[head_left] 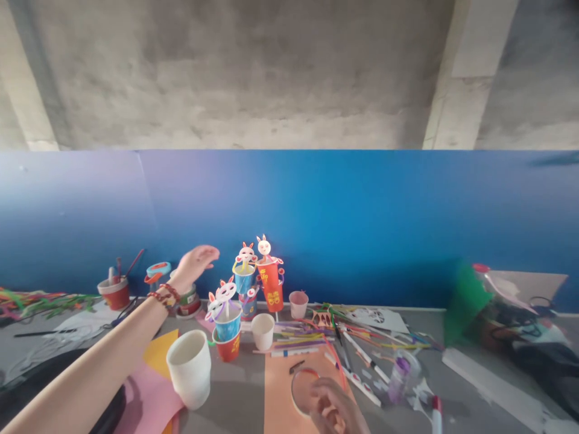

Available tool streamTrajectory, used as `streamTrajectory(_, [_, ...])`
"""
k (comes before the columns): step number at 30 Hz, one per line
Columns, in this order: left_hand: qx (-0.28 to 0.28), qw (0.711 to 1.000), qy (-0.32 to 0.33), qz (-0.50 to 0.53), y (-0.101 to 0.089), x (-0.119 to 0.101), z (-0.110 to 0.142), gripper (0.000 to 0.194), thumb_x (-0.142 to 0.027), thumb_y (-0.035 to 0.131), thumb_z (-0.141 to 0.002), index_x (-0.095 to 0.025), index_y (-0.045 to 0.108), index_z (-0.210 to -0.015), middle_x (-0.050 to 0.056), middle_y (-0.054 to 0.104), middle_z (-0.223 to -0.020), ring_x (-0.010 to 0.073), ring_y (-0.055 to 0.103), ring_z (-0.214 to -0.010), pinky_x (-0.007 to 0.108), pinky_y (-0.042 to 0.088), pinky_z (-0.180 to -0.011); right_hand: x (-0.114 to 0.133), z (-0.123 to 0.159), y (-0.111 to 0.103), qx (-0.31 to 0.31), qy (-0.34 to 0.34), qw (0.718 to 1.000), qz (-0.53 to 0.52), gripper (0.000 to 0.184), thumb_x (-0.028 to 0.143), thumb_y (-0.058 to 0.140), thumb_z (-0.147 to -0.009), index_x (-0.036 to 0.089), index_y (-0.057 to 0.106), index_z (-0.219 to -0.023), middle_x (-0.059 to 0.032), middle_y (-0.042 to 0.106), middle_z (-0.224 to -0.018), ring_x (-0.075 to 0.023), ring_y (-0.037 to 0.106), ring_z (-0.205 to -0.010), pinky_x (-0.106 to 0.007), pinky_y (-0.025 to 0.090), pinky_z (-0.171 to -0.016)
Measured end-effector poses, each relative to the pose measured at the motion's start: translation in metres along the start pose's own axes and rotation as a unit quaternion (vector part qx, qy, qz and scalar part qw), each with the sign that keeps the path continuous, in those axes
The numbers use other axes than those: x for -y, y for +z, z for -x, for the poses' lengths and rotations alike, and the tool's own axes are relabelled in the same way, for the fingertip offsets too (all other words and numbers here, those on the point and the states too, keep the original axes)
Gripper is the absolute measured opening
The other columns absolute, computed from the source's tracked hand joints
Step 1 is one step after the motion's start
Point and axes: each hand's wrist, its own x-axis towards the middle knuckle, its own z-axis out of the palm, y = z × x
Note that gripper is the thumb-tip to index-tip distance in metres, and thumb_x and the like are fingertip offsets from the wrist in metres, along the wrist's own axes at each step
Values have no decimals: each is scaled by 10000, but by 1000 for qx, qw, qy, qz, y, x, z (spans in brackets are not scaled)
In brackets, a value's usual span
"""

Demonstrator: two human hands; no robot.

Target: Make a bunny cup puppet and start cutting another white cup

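My left hand [199, 265] is raised over the back left of the table, with a beaded bracelet at its wrist. Its fingers are loosely stretched and hold nothing visible. Just right of it stand stacked red and blue paper cups [227, 325] topped with white rabbit figures, and a tall red cup [270, 283] with another rabbit. Low in front, my right hand [337, 410] has curled fingers at the edge of a thin reddish and pale ring [293, 392], over an orange sheet [278, 398]. Blur partly hides the grip.
White cups [190, 371] stand at centre left, near pink and yellow paper [156, 386]. Markers [362, 386], pipe cleaners [307, 337] and a purple bottle [398, 380] lie to the right. A blue partition [316, 223] rises behind. A black object [58, 392] sits left.
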Motion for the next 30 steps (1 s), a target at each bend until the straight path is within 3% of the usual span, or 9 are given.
streamTrajectory(4, [-121,989,85,3,-15,-30,58,245,-374,524,-974,-146,580,-1043,7,676,-1007,191,629,-968,374,499,-956,27,-2,-15,-23,43,999,2,342,533,631,-873,206,729,-856,-70,738,-891,-178,685,-655,-214,518,-539])
streamTrajectory(7, [-149,966,210,-29,5,-39,125,149,-326,522,-965,-211,601,-915,2,674,-904,197,634,-873,370,532,-862,41,-4,-29,-57,79,995,-27,353,526,659,-863,183,739,-885,-27,677,-648,-173,625,-560,-232,488,-519])
streamTrajectory(9, [-25,966,254,-39,36,-32,171,172,-253,472,-965,-232,607,-861,22,698,-898,197,661,-862,326,557,-768,45,-7,-36,-127,97,984,-80,328,502,701,-840,175,735,-844,1,629,-570,-159,582,-539,-232,464,-524])
streamTrajectory(11, [197,936,278,-81,75,-18,211,162,-185,506,-921,-250,647,-965,52,717,-1067,214,668,-998,312,570,-825,47,-10,-41,-205,111,963,-137,311,482,745,-803,171,727,-813,22,596,-546,-141,536,-524,-231,442,-522])
streamTrajectory(16, [350,889,228,-189,157,20,255,540,-153,656,-773,-277,551,-1287,97,592,-1381,315,562,-1239,443,520,-981,52,-19,-56,-267,115,941,-172,346,521,727,-781,184,707,-858,-16,676,-731,-145,556,-576,-255,464,-539])
streamTrajectory(20, [327,891,222,-224,188,35,250,355,-37,553,-811,-231,635,-1098,78,697,-1128,283,614,-1124,419,512,-936,75,-18,-72,-205,127,954,-177,352,513,752,-764,167,725,-821,-59,704,-767,-167,595,-597,-265,483,-536])
streamTrajectory(23, [323,891,218,-231,193,37,246,226,-38,491,-868,-196,648,-903,78,703,-979,265,650,-982,391,522,-860,92,-2,-82,-77,114,986,-92,332,493,679,-857,171,722,-792,-48,690,-722,-166,601,-593,-248,491,-545])
streamTrajectory(26, [327,888,226,-230,182,32,247,197,-85,479,-907,-198,639,-888,71,693,-962,245,647,-912,352,516,-797,90,29,-88,34,58,991,119,271,449,614,-917,217,715,-822,-29,717,-716,-188,673,-662,-232,535,-625])
streamTrajectory(30, [326,891,231,-216,145,28,246,197,-143,454,-940,-212,632,-892,58,684,-950,236,640,-898,333,498,-771,56,72,-95,122,-38,945,300,178,433,708,-844,270,723,-916,-42,780,-921,-216,741,-776,-210,578,-660])
